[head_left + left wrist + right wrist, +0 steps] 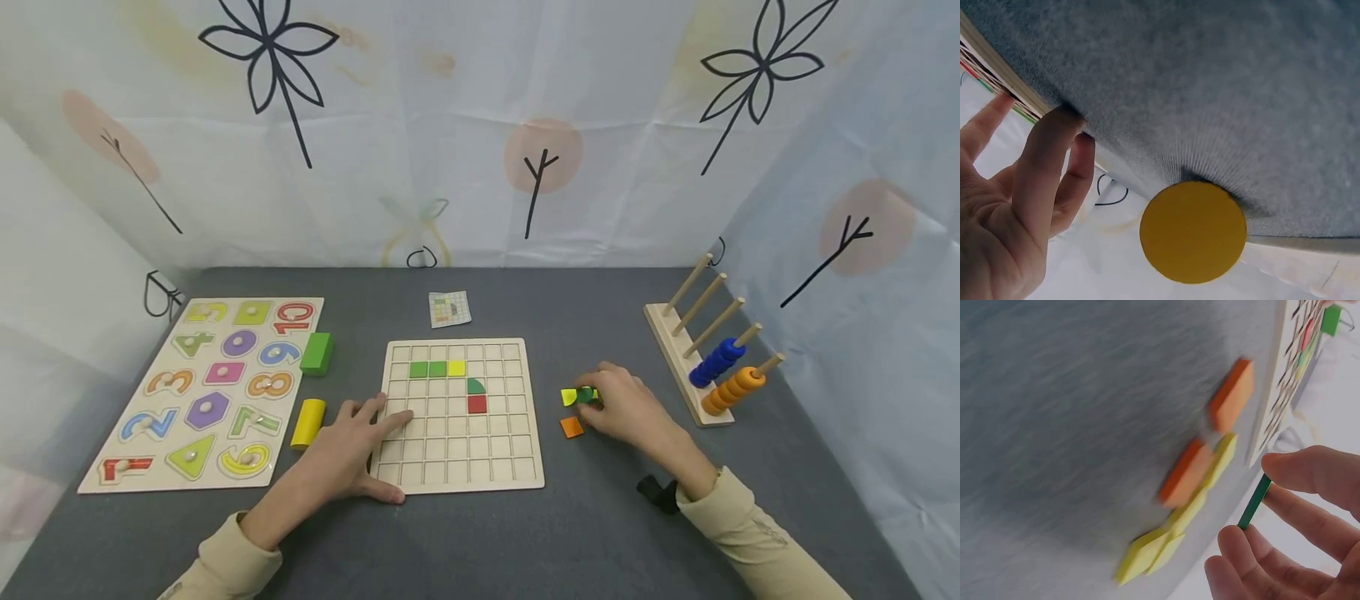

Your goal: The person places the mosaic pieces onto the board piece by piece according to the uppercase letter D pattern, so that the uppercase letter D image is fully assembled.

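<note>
My left hand (351, 448) rests on the left edge of a wooden grid board (457, 482), fingers spread, index finger reaching over the squares. On the board sit green tiles (427, 369), a yellow tile (456, 368), a green quarter-round tile (476, 386) and a red tile (477, 404). To the right of the board, my right hand (630, 406) pinches a thin green tile (1254, 501) between thumb and fingers. Close to it on the table lie several yellow tiles (1142, 555) and orange tiles (1233, 397). The fingers partly cover this group in the head view.
A number and shape puzzle board (174, 400) lies at left, with a green block (317, 354) and yellow cylinder (307, 423) beside it. A small pattern card (450, 309) lies behind the grid. At right stands a peg stand (686, 362) with blue and orange beads. A black object (657, 494) is near my right wrist.
</note>
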Demonstrator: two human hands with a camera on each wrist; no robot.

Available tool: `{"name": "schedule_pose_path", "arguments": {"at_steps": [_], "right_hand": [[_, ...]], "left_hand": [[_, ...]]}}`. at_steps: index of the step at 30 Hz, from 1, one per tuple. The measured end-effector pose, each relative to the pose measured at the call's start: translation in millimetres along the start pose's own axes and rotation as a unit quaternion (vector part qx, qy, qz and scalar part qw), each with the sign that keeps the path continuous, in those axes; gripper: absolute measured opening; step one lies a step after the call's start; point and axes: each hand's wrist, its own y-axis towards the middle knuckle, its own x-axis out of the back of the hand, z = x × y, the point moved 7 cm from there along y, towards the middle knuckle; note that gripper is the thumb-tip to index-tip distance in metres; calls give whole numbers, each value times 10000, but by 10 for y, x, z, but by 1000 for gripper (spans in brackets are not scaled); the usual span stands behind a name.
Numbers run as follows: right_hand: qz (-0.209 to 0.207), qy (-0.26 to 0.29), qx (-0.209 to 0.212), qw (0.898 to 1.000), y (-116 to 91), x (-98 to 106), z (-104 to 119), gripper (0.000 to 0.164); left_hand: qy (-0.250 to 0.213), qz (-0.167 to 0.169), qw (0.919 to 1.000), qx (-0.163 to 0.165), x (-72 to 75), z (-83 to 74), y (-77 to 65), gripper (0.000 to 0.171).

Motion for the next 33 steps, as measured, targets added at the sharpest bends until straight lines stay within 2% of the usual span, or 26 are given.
{"name": "schedule_pose_path", "arguments": {"at_steps": [6, 8, 14, 21, 26, 33], "right_hand": [[-45, 81, 290, 9995, 40, -26, 274, 27], [-64, 111, 402, 9991, 51, -46, 357, 27], [-63, 104, 727, 9973, 74, -161, 579, 24], [163, 176, 935, 9953, 126, -307, 807, 25], [279, 292, 1041, 9937, 170, -399, 937, 28], [442, 317, 997, 9935, 242, -520, 1070, 28]], "left_hand": [[-117, 67, 9998, -115, 51, 17, 8, 115], [-6, 115, 9998, -170, 76, 13, 23, 112], [328, 209, 9992, -69, 112, -19, 103, 107], [-235, 331, 9990, -189, 100, -30, 148, 110], [-379, 418, 9982, -206, 103, -3, 188, 122], [-1, 511, 9987, -21, 102, 31, 253, 122]]}}
